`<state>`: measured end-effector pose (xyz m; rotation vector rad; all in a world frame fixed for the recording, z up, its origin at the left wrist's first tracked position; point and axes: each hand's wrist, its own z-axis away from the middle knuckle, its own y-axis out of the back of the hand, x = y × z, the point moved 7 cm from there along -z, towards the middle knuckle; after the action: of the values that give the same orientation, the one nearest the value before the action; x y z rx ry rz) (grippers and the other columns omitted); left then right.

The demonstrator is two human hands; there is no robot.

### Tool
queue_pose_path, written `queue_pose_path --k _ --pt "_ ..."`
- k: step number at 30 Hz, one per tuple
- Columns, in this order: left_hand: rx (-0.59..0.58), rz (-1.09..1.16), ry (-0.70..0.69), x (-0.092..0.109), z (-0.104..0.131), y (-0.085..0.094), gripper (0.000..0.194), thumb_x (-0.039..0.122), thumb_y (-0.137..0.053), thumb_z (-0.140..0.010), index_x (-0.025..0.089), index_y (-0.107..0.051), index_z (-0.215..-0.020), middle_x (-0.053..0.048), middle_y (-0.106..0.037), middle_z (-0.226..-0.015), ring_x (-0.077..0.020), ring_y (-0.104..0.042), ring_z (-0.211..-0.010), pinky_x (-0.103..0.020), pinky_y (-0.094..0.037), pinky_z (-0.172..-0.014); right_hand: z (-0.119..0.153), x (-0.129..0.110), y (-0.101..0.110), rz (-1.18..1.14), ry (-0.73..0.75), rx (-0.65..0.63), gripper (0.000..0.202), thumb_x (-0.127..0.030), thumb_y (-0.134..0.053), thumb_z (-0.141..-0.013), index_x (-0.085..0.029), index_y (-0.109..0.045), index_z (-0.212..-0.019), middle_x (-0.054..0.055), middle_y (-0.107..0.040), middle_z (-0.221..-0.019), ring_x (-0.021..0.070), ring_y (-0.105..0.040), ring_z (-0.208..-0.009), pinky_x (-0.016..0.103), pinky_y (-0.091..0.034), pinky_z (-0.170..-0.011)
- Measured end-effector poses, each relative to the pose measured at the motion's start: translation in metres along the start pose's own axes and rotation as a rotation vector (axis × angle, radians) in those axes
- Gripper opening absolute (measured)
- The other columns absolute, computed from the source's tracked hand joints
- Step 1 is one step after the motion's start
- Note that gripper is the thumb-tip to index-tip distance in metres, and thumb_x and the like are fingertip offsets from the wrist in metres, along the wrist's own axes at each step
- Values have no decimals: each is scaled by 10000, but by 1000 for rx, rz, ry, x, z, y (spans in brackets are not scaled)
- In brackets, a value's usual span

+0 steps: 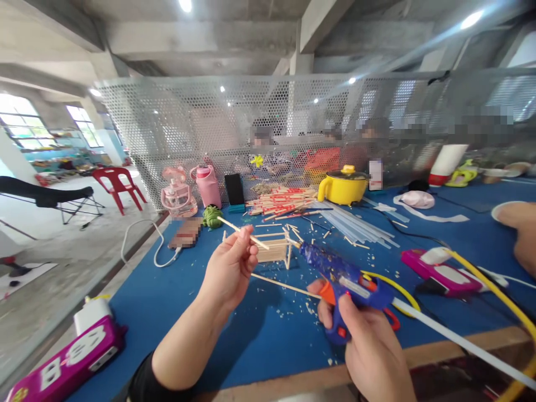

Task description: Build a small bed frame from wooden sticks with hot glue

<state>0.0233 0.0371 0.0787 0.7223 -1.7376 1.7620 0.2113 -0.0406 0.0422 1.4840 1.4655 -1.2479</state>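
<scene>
My left hand [230,265] pinches a short, thin wooden stick [260,243] between thumb and fingers, held slantwise above the table. My right hand [371,340] is wrapped round the handle of a blue and orange hot glue gun [335,267], whose nozzle points left. A long white glue stick [452,334] runs out of its back end. Just behind the held stick stands a small frame of wooden sticks [276,251], partly hidden by my left hand. The nozzle is close to the frame's right side; contact is unclear. A longer stick [287,285] reaches toward my right fingers.
Red-wrapped chopsticks [285,201] and clear glue sticks [352,220] lie behind the frame. A yellow pot [345,187], pink bottle [208,187] and phone [234,190] stand along the mesh screen [188,123]. A yellow cable [494,279] crosses the right. Another person's arm [525,240] shows there.
</scene>
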Motion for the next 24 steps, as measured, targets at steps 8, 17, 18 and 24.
queue_pose_path --k 8,17,18,24 --pt "37 102 148 -14 0 2 105 130 -503 -875 105 -602 -848 30 -551 -619 -4 -530 -418 -68 -477 -389 12 -3 -6 34 19 -46 327 -480 -474 -846 -195 -615 -919 18 -491 -627 145 -441 -572 271 -379 -540" --pt "1 71 125 -13 -1 2 84 130 -536 -856 113 -612 -827 31 -553 -596 -7 -535 -414 -71 -486 -396 14 -1 -6 13 17 12 284 -444 -503 -843 -197 -619 -918 8 -468 -600 158 -467 -604 277 -401 -567" --pt "-6 69 123 -13 -1 2 80 129 -540 -853 113 -613 -823 33 -551 -592 -7 -533 -412 -70 -485 -396 13 -1 -6 19 25 7 289 -444 -500 -845 -193 -623 -915 9 -470 -599 155 -466 -601 275 -404 -565" --pt "-12 53 113 -14 -1 1 89 132 -533 -858 113 -610 -816 33 -551 -593 -6 -528 -410 -71 -482 -393 9 -3 -6 77 87 -74 297 -448 -478 -857 -190 -620 -893 15 -499 -614 148 -474 -575 264 -403 -530"
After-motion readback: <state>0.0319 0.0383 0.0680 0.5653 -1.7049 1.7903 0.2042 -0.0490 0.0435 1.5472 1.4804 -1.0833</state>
